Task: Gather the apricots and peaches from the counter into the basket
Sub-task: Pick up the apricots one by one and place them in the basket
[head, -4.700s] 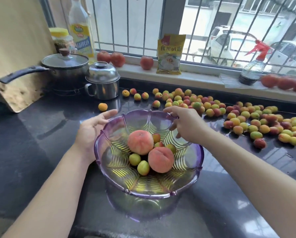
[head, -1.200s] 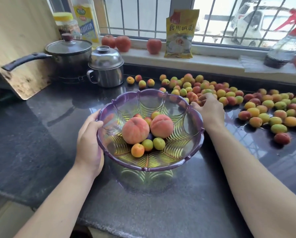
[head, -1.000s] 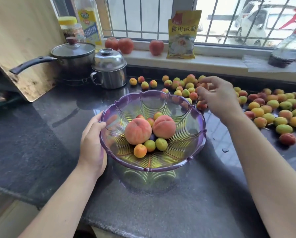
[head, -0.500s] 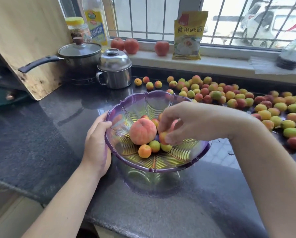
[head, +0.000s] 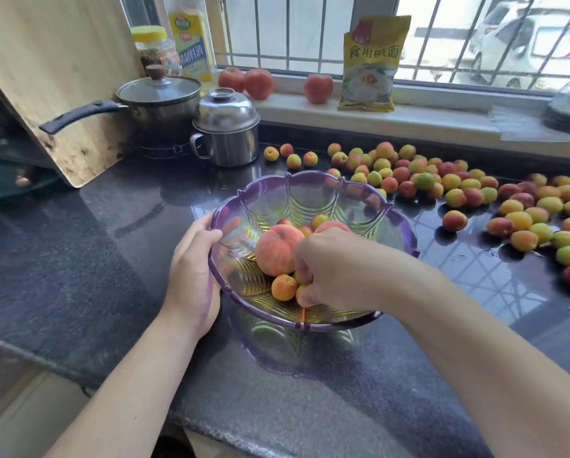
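Purple basket [head: 313,190] rim gripped by left hand [head: 191,276], right hand [head: 336,272] inside

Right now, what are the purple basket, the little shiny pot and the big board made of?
The purple basket looks like see-through tinted plastic: fruit and counter show through its ribbed walls. The little shiny pot seems polished steel, silvery with mirror-like reflections. The big board looks like pale bamboo or wood, matte, with grain lines and dark stains near its lower edge.

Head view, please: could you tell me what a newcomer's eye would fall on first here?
First, the purple basket mid-counter, with a big peach inside; the left hand grips its rim and the right hand reaches in. Then the apricots spread along the dark counter to the right.
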A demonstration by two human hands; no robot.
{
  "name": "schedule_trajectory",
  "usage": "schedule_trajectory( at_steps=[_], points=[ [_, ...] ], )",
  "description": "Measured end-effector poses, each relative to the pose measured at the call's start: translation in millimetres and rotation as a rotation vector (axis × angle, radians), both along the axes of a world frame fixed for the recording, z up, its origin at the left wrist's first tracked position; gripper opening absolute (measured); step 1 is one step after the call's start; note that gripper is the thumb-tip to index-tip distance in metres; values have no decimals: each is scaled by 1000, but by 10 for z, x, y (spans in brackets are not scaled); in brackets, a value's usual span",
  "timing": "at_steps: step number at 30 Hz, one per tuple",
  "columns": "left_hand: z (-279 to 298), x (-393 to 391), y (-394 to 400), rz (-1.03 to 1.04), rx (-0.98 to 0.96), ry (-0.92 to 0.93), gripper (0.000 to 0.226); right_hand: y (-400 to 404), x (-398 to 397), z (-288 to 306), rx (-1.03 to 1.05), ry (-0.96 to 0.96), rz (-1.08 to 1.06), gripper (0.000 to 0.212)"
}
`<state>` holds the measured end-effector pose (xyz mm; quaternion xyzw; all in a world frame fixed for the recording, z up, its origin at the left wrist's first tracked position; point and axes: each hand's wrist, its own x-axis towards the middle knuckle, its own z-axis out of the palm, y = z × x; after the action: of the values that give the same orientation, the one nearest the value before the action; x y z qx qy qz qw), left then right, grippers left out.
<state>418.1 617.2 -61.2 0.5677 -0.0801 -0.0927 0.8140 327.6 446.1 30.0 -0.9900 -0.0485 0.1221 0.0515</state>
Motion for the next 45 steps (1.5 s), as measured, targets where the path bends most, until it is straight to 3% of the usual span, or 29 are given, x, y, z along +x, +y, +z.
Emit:
schedule_trajectory(
  at_steps=[5, 10, 15, 20, 24, 28, 32, 35, 37, 41, 45],
  points=[
    [-5, -2, -7, -5, -15, 1, 38, -9, -8, -11, 30, -24, 9, 46],
    [-28, 6, -6, -6, -22, -13, 37, -184, -9, 89, 148, -9, -58, 22],
    [-41, 15, 0, 14, -24, -23, 40, -866, 79, 190, 392, -359, -441, 20],
    [-40, -5, -36, 53, -31, -35, 37, -1661, 88, -163, 70, -568, -916, 20],
    [-33, -11, -32, 51, -18, -38, 36, -1890, 74, -382, -64, -405, -1055, 35],
    [-23, -8, -34, 47, -22, -37, 36, -1825, 100, -592, -91, -176, -1062, 45],
    [-24, -4, -31, 54, -14, -27, 36, -1805, 124, -594, -69, -236, -1011, 30],
    [-27, -7, -33, 56, -5, -23, 37, -1777, 156, -513, 2, -218, -942, 29],
    [-22, -10, -31, 51, 1, -27, 36, -1709, 178, -396, 78, -317, -899, 29],
    [-20, -4, -28, 42, -27, -16, 37, -1433, 93, 14, 419, -541, -807, 35],
    [-27, 5, -30, 30, -56, -17, 37, -1079, -115, 360, 932, -323, -510, 29]
  ],
)
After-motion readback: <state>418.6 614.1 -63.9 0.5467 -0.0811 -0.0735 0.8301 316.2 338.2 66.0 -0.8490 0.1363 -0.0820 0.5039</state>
